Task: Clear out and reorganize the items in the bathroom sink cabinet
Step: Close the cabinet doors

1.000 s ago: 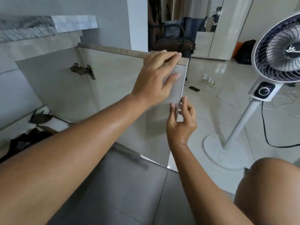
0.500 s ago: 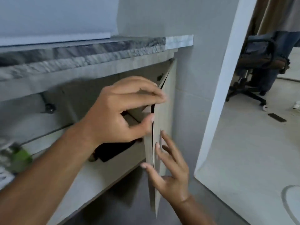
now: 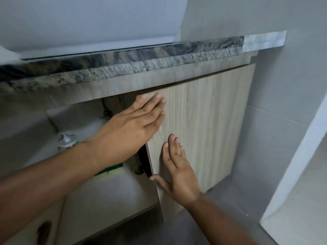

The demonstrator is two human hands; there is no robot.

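Both palms flat on cabinet door (image 3: 203, 121), fingers spread, gripping nothing: left hand (image 3: 131, 128) near its free edge, right hand (image 3: 177, 167) lower

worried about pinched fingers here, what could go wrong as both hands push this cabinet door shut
1. The right hand has its thumb at the cabinet door free edge, beside the dark gap; it could get pinched as the gap narrows.
2. The left hand reaches across that same edge, so its palm may be caught too.
3. The green and yellow sponge sits near the opening and might block the door.
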